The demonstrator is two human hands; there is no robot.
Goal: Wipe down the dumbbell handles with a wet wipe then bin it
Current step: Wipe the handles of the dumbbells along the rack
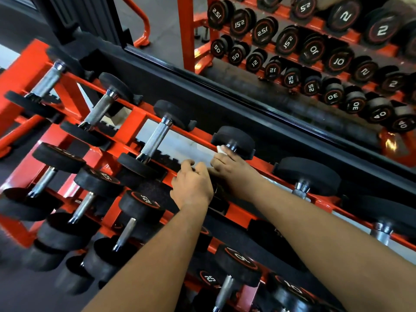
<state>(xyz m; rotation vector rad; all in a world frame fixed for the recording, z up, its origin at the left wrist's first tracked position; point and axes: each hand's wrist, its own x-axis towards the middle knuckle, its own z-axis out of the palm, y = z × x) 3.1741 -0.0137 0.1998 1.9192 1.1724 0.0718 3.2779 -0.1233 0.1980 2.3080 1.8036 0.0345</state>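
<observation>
Gripping the near end of one dumbbell [234, 140] on the orange rack [132, 118], the left hand [191, 185] curls its fingers around the black head, steadying it. Just right of that hand, the right hand [227, 163] pinches a white wet wipe [220, 149] around the handle, against the far head. The handle's long axis runs from the left hand up and rightward, so wiping likely travels back along it. No bin shows anywhere.
</observation>
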